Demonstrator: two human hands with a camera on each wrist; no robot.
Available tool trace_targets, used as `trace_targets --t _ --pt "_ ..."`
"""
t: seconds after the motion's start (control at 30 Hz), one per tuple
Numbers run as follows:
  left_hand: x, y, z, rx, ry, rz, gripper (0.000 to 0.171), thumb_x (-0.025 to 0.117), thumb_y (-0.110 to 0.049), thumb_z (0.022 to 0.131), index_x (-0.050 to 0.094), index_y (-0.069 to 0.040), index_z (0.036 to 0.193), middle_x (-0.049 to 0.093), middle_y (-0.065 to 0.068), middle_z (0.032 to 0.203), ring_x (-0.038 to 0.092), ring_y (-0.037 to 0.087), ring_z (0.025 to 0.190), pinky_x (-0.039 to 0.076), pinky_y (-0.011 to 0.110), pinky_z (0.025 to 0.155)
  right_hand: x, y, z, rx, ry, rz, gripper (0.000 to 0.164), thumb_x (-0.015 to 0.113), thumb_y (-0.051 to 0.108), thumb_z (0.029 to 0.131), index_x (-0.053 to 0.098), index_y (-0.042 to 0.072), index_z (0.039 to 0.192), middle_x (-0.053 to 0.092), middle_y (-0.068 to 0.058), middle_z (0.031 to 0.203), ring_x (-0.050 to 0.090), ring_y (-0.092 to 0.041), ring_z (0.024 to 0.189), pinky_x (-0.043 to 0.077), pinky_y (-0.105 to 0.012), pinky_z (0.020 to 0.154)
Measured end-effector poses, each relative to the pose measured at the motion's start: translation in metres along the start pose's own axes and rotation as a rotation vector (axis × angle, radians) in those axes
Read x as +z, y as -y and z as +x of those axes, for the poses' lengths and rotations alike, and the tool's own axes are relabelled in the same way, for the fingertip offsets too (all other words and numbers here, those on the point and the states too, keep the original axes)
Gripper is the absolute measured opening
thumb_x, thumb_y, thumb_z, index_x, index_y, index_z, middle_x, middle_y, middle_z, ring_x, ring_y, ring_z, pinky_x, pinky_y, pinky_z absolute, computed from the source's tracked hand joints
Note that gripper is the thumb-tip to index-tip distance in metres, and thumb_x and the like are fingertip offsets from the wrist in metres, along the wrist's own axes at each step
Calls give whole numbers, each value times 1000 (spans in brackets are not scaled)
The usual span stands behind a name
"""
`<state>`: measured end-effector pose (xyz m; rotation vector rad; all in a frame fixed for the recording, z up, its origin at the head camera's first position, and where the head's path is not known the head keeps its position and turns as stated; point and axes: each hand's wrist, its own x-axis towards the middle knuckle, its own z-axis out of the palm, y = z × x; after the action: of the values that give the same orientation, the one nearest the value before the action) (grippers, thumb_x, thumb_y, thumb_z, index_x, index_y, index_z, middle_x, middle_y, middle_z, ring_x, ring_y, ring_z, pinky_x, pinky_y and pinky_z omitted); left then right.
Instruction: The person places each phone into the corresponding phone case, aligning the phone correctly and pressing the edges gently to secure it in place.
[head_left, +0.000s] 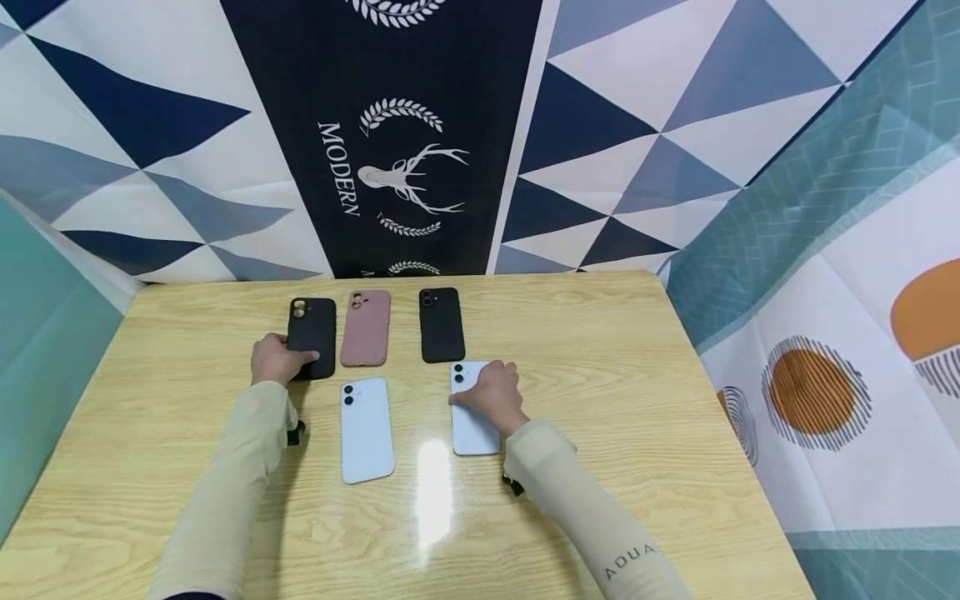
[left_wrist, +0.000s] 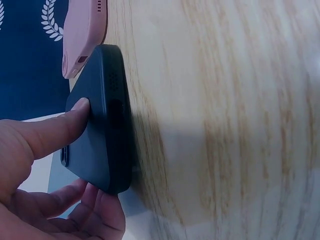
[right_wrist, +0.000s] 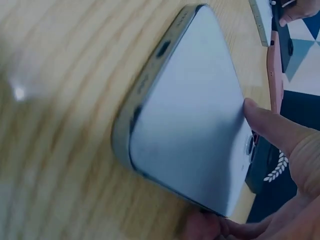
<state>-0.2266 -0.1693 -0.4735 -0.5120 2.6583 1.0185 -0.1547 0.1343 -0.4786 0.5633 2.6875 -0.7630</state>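
My left hand grips a black phone case at the far left of the row, its thumb on the back and its fingers at the side edge. In the left wrist view the case shows its bottom edge with the port opening. A white phone lies back up under my right hand, which holds it by its two long edges. The right wrist view shows the thumb on one edge of the phone, with the other fingers at the opposite edge, partly hidden.
Between the hands lies a second white phone, back up. Behind it are a pink phone case and another black phone case. All lie on a wooden table whose far edge meets a patterned cloth.
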Motion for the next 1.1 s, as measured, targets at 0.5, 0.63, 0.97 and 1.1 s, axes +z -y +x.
trace_targets --t 0.5,0.63,0.97,1.1 --pt "0 3 1 -16 5 -26 67 66 -24 86 37 12 135 41 33 134 41 44 123 39 51 104 2 -2 4 3 -43 115 89 89 34 58 40 -5 120 45 -23 111 49 -31 91 49 -46 78" --pt "-1 6 2 -13 0 -42 63 65 -22 87 39 11 134 42 32 134 41 44 123 39 51 104 -1 -10 4 -49 -2 198 87 87 26 64 34 -7 123 47 -24 109 52 -30 86 51 -41 72" --pt "-4 6 0 -18 -7 -109 55 61 -18 90 42 7 135 46 30 134 45 42 122 43 50 99 -6 -29 12 -60 45 315 45 59 13 89 42 -6 126 55 -24 119 56 -30 105 51 -40 89" --pt "-4 6 0 -29 -24 -117 51 60 -18 91 45 5 135 48 28 134 47 40 121 45 49 98 -10 -31 15 -29 45 349 38 49 11 93 46 -2 129 54 -22 125 54 -29 111 48 -42 95"
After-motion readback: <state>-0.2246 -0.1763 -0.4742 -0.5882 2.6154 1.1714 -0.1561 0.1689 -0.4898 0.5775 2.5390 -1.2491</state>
